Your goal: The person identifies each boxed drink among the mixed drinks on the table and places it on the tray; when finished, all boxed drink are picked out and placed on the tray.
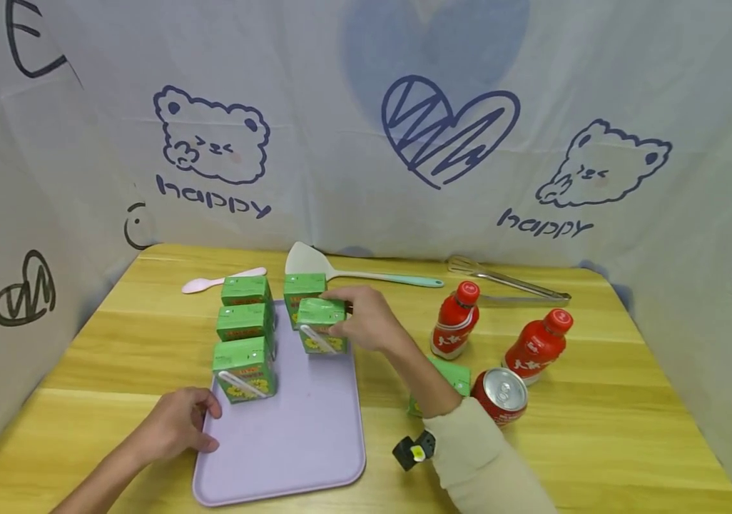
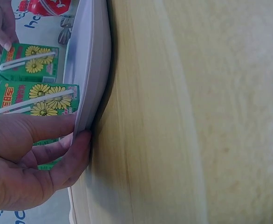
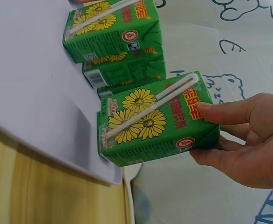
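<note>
My right hand [image 1: 371, 318] grips a green drink carton [image 3: 150, 119] by its upper part, thumb on the front and fingers behind. This carton, with yellow flowers and a white straw, is upright at the right side of the lilac tray [image 1: 295, 435], just in front of another green carton [image 1: 302, 285]. At the tray's left edge, my left hand [image 1: 176, 425] pinches the rim between thumb and fingers. Close by it, the front carton [image 1: 244, 371] heads a row with a middle carton [image 1: 244, 323] and a back carton [image 1: 245, 289].
Right of the tray stand two red bottles [image 1: 456, 321] [image 1: 536, 346] and a red can [image 1: 501, 396]. Another green carton [image 1: 452, 375] is partly hidden by my right forearm. Behind lie a pink spoon [image 1: 225, 280], a spatula [image 1: 366, 275] and metal tongs [image 1: 514, 280].
</note>
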Demonstrator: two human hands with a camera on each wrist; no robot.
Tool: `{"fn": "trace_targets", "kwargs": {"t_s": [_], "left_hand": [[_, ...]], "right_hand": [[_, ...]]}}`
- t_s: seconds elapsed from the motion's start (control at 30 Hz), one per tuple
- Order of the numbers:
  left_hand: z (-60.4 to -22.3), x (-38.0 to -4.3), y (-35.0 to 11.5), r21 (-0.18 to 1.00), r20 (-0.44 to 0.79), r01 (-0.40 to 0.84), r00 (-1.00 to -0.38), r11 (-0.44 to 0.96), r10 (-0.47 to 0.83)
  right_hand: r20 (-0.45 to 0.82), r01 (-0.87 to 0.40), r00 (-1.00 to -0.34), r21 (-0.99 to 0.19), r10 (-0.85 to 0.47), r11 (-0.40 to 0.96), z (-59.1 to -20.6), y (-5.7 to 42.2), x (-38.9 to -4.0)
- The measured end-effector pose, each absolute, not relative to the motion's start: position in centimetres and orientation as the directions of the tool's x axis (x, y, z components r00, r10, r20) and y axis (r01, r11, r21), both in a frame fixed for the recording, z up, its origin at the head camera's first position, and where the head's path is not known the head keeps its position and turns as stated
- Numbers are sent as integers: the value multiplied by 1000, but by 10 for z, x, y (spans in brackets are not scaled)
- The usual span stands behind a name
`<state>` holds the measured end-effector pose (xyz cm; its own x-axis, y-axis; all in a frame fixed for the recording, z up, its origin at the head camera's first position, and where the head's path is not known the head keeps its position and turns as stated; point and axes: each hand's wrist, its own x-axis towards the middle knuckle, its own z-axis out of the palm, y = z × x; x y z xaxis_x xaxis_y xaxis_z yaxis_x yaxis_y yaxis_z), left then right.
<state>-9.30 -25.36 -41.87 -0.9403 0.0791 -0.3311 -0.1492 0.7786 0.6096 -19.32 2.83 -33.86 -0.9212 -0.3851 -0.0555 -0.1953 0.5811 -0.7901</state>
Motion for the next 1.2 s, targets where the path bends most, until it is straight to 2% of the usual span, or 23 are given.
{"fn": "trace_targets", "kwargs": {"t_s": [0.43,0.8,1.07,1.2], "left_hand": [[-418,-93,-253,607,-326,-152,-943,780,70],[-419,-94,-255,615,-306,-126,-948,778,89],[-417,-94,-256,611,-312,-129,-946,781,88],[-418,-93,-256,613,-306,-119,-947,781,96]], "right_hand": [[-102,-140,-920,-817,-379,559,-360,8,-205],[-129,-117,-917,-819,-378,562,-363,1,-209],[-119,-230,-901,-685,-418,692,-356,-4,-207],[-76,-286,-897,-648,-435,705,-349,0,-203]]}}
